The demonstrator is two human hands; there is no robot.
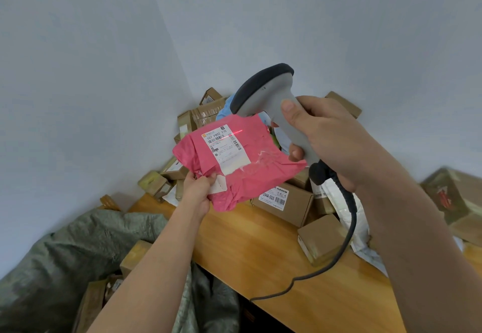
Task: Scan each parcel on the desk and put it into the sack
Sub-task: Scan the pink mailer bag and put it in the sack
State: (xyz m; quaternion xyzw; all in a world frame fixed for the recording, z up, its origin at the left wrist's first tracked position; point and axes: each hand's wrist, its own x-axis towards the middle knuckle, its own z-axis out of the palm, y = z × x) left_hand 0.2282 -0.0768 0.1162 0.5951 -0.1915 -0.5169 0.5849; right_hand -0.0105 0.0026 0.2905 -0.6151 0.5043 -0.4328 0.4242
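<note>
Head view: we look down over both of our bare arms toward a wooden desk (260,241) set in a corner of pale walls.
Left hand: our left hand (198,189) pinches the near left edge of a pink parcel (242,160), thumb on top, fingers curled beneath it.
Pink parcel: we hold it up in the air above the desk's far end, its white shipping label (225,147) facing us, one loose label flap beside our thumb.
Right hand: our right hand (326,139) grips the handle of a grey barcode scanner (268,92), fingers wrapped round it, thumb lying along the handle.
Scanner: its dark head points down at the parcel; a red scan line (234,132) falls across the label's upper right edge.
Cable: the scanner's dark cable (339,241) hangs down and trails over the desk's front edge.
Desk: we see a heap of brown cardboard boxes (287,199) piled toward the corner.
Sack: a grey-green sack (78,249) stands open at lower left, beside the desk, with boxes already inside.
</note>
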